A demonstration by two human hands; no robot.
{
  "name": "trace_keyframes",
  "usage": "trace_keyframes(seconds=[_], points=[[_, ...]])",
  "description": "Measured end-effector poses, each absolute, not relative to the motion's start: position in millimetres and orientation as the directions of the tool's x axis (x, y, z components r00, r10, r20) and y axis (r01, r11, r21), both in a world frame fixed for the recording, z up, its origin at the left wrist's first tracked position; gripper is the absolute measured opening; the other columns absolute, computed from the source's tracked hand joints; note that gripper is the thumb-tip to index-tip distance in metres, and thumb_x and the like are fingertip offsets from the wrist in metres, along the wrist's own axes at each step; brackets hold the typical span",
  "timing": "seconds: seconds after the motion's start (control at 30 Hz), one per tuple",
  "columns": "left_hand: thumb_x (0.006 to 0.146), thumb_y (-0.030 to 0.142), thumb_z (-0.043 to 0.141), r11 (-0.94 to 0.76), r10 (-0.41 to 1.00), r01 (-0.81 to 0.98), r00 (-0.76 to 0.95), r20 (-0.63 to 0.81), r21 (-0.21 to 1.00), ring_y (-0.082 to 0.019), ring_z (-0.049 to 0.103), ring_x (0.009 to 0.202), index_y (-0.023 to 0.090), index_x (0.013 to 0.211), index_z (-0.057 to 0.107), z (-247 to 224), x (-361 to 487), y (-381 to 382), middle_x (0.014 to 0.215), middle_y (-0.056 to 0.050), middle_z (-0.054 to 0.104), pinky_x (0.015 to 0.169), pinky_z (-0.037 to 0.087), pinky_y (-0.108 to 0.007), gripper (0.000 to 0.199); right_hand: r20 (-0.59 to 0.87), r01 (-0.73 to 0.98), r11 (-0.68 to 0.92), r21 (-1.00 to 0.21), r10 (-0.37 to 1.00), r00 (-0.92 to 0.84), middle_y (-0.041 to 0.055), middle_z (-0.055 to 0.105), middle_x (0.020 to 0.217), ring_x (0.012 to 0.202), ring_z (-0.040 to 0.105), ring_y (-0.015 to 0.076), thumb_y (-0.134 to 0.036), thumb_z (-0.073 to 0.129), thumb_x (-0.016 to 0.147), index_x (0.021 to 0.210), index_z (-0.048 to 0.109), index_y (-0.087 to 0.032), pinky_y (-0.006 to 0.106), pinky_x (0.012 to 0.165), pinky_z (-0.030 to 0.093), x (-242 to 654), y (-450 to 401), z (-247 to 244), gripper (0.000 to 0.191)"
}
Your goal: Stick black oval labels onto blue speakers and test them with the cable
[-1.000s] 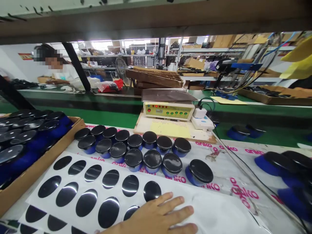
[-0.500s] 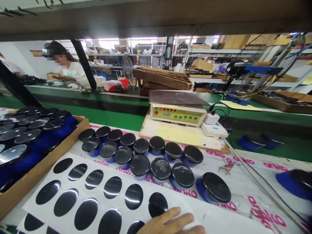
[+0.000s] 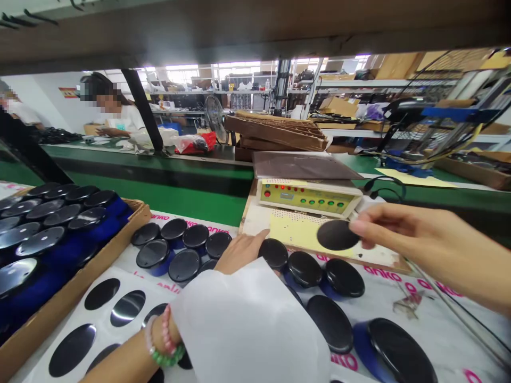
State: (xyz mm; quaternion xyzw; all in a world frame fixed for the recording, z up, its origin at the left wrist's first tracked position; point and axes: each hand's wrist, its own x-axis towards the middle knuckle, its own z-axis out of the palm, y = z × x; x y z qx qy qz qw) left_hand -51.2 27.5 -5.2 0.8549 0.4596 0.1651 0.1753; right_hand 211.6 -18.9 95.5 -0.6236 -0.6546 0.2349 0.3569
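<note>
My right hand point(image 3: 415, 244) comes in from the right and pinches a thin black oval sticker point(image 3: 337, 235) at its edge, above a yellow pad. My left hand point(image 3: 241, 252) lies with fingers apart among round blue cups with black lids point(image 3: 305, 268), close to or touching them. A white backing sheet point(image 3: 247, 324) bends upward in front of my left wrist, hiding several cups and part of the forearm. Further black ovals sit on its flat part at lower left. A beaded bracelet point(image 3: 165, 343) circles that wrist.
A cardboard tray point(image 3: 75, 282) of blue pieces with shiny lids stands at the left. Behind the cups, a yellow-green control box point(image 3: 307, 198) sits on a wooden board. A person point(image 3: 117, 109) works at the green bench beyond, below a low overhead beam point(image 3: 255, 32).
My right hand has entered from the right with a black sticker. My left hand has moved forward over the cups, and the white sheet now bends upward. The view has shifted slightly.
</note>
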Motion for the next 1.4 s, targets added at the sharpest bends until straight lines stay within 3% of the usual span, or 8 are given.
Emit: trace_keyframes(seconds=[0.07, 0.17, 0.3, 0.47, 1.0, 1.4], points=[[0.072, 0.042, 0.070, -0.499, 0.852, 0.728, 0.510, 0.116, 0.469, -0.032, 0.055, 0.112, 0.016, 0.140, 0.031, -10, -49, 26, 0.118, -0.014, 0.061, 0.095, 0.042, -0.045, 0.082, 0.032, 0.591, 0.056, -0.805, 0.998, -0.051, 0.0039, 0.063, 0.077, 0.071, 0.055, 0.0181, -0.064, 0.058, 0.074, 0.073, 0.064, -0.020, 0.029, 0.061, 0.039, 191, 4, 89, 0.044], [0.072, 0.042, 0.069, -0.480, 0.863, 0.723, 0.492, 0.117, 0.498, -0.031, 0.053, 0.115, 0.018, 0.143, 0.023, -12, -51, 24, 0.125, -0.013, 0.058, 0.096, 0.040, -0.042, 0.087, -0.051, 0.473, -0.001, -0.881, 0.994, -0.092, 0.0024, 0.061, 0.080, 0.078, 0.053, 0.0182, -0.057, 0.058, 0.077, 0.073, 0.059, -0.019, 0.030, 0.070, 0.037, 165, 26, 58, 0.038], [0.073, 0.037, 0.068, -0.492, 0.850, 0.673, 0.508, 0.138, 0.552, -0.029, 0.056, 0.112, 0.020, 0.146, 0.011, -19, -53, 28, 0.125, -0.011, 0.059, 0.095, 0.041, -0.041, 0.095, -0.141, 0.401, -0.060, -0.914, 0.974, -0.176, 0.0006, 0.058, 0.073, 0.072, 0.051, 0.0166, -0.050, 0.058, 0.077, 0.073, 0.057, -0.018, 0.029, 0.069, 0.037, 150, 34, 21, 0.033], [0.075, 0.036, 0.066, -0.513, 0.832, 0.633, 0.533, 0.155, 0.579, -0.029, 0.055, 0.113, 0.022, 0.147, 0.003, -27, -54, 30, 0.127, -0.009, 0.058, 0.095, 0.040, -0.043, 0.096, -0.202, 0.372, -0.115, -0.921, 0.958, -0.204, 0.0007, 0.057, 0.075, 0.073, 0.051, 0.0166, -0.045, 0.056, 0.077, 0.072, 0.056, -0.019, 0.028, 0.068, 0.036, 151, 33, 13, 0.027], [0.070, 0.034, 0.072, -0.546, 0.834, 0.665, 0.490, 0.255, 0.510, -0.025, 0.062, 0.099, 0.031, 0.145, 0.002, -30, -55, 25, 0.115, -0.003, 0.065, 0.085, 0.048, -0.037, 0.103, -0.160, 0.491, -0.028, -0.871, 0.960, -0.229, 0.0000, 0.053, 0.073, 0.072, 0.048, 0.0172, -0.045, 0.051, 0.081, 0.071, 0.054, -0.021, 0.030, 0.066, 0.036, 149, 33, 5, 0.026], [0.072, 0.041, 0.068, -0.478, 0.872, 0.710, 0.453, 0.185, 0.517, -0.026, 0.061, 0.100, 0.031, 0.146, 0.011, -31, -55, 23, 0.116, -0.003, 0.065, 0.086, 0.047, -0.038, 0.094, -0.089, 0.540, 0.054, -0.840, 0.968, -0.235, 0.0002, 0.053, 0.074, 0.070, 0.048, 0.0166, -0.044, 0.047, 0.083, 0.070, 0.050, -0.022, 0.030, 0.064, 0.037, 148, 32, 6, 0.025]])
